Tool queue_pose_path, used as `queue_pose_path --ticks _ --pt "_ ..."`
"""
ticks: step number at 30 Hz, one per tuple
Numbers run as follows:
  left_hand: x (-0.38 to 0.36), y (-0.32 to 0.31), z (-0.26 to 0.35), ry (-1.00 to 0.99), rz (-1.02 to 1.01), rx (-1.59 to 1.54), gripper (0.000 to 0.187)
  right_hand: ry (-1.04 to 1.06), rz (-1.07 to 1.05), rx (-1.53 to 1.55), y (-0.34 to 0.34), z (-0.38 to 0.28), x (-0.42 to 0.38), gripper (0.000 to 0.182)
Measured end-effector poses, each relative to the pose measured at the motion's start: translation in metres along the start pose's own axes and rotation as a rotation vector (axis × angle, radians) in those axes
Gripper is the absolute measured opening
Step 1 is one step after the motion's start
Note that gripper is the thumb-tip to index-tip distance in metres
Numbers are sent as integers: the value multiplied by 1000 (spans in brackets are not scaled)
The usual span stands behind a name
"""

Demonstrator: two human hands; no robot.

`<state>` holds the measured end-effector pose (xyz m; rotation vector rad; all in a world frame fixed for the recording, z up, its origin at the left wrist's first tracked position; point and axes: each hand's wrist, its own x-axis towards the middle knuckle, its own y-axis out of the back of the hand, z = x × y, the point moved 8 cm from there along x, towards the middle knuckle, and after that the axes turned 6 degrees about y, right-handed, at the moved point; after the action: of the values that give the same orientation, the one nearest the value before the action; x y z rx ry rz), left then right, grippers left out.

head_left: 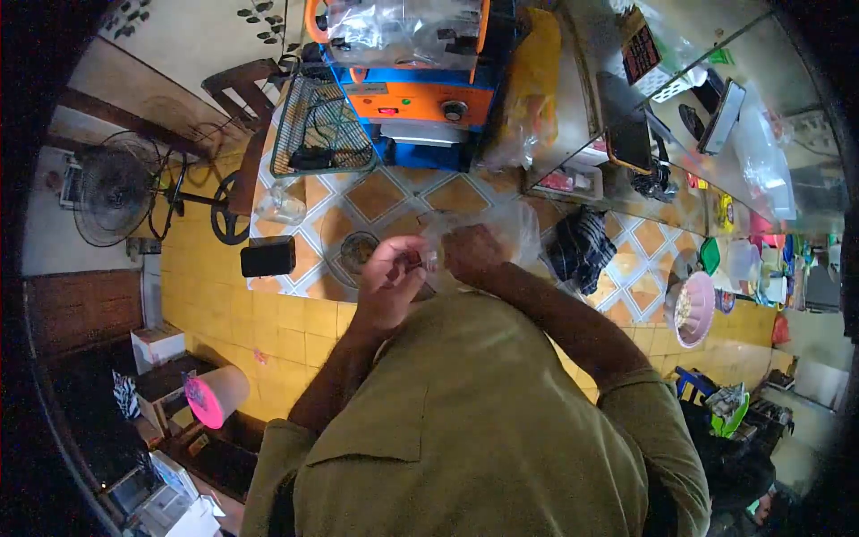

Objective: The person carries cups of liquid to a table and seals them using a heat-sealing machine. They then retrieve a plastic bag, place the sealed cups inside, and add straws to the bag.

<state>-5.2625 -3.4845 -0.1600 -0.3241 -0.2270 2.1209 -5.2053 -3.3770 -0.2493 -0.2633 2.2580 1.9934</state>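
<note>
My left hand (394, 273) is over the near edge of the tiled table, thumb and fingers curled together. A small clear piece shows at its fingertips, too indistinct to name. Close beside it on the right, my right hand (474, 253) is closed at a clear plastic bag (517, 226), which spreads above and to the right of it. The fingertips of that hand are hard to see through the plastic. A round dish (356, 249) lies just left of my left hand. Farther left are a black phone (267, 258) and a clear jar (281, 207).
At the table's back stands a blue and orange machine (420, 107), with a green wire basket (324, 134) on its left. A dark striped cloth (580, 249) lies right of the bag. A glass case (662, 170) borders the right; a fan (116, 188) stands left.
</note>
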Motion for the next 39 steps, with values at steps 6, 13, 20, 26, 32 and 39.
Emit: queue_pose_path --ticks 6,13,20,26,32,39 --pt "4 -3 7 42 16 -6 33 210 189 508 -3 5 -3 46" --pt "5 4 -5 59 -23 -81 32 37 -47 582 -25 16 14 66" --pt "3 1 -1 38 -15 -20 31 -213 24 430 -14 17 9 65" --pt "8 7 -9 129 -10 -3 33 -114 248 503 28 23 -5 62" --pt "17 9 -18 65 3 98 33 -280 -119 404 -33 40 9 87" --pt "21 4 1 -73 12 -35 29 -236 18 587 -41 28 15 90"
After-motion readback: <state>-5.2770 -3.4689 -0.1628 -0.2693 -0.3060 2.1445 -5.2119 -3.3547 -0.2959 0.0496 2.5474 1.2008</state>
